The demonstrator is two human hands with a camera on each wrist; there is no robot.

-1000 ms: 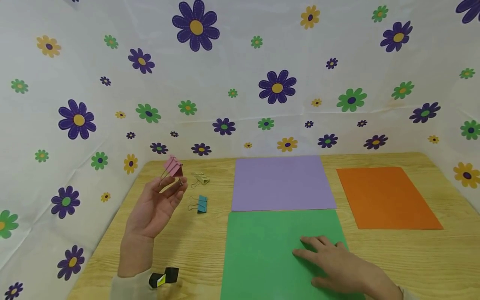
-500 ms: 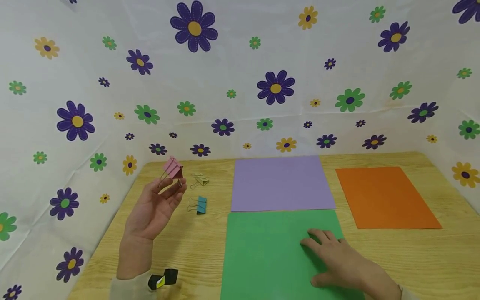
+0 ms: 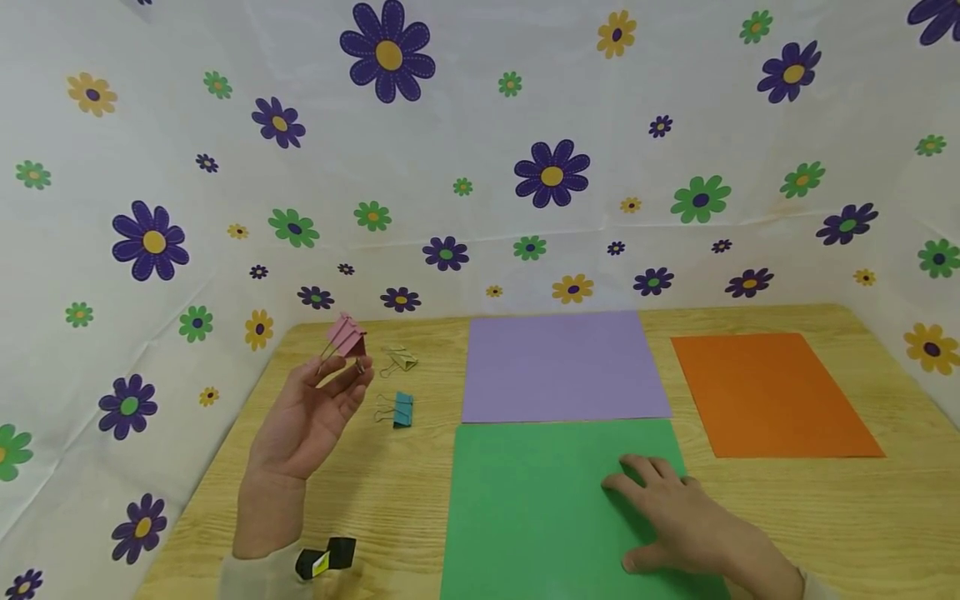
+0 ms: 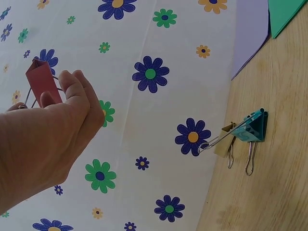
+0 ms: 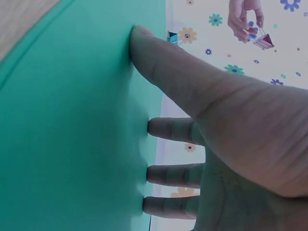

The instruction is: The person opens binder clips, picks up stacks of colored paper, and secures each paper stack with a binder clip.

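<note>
My left hand (image 3: 303, 425) is raised over the left side of the table and holds a pink binder clip (image 3: 346, 335) by its wire handles. In the left wrist view that pink clip (image 4: 43, 79) stands above the curled fingers. On the table beside this hand lie a blue binder clip (image 3: 403, 409) and a pale yellow binder clip (image 3: 405, 359). My right hand (image 3: 682, 521) rests its spread fingertips on a green sheet (image 3: 525, 508). The right wrist view shows the thumb and several fingertips touching the green surface (image 5: 72, 125).
A purple sheet (image 3: 566, 367) lies just behind the green one. To the right is an orange sheet (image 3: 776, 396). A flower-patterned cloth (image 3: 450, 125) stands around the back and sides of the wooden table (image 3: 382, 500).
My right hand has shifted slightly right and away from me across the green sheet, its thumb spreading from the fingers. The left hand keeps holding the pink binder clip in place.
</note>
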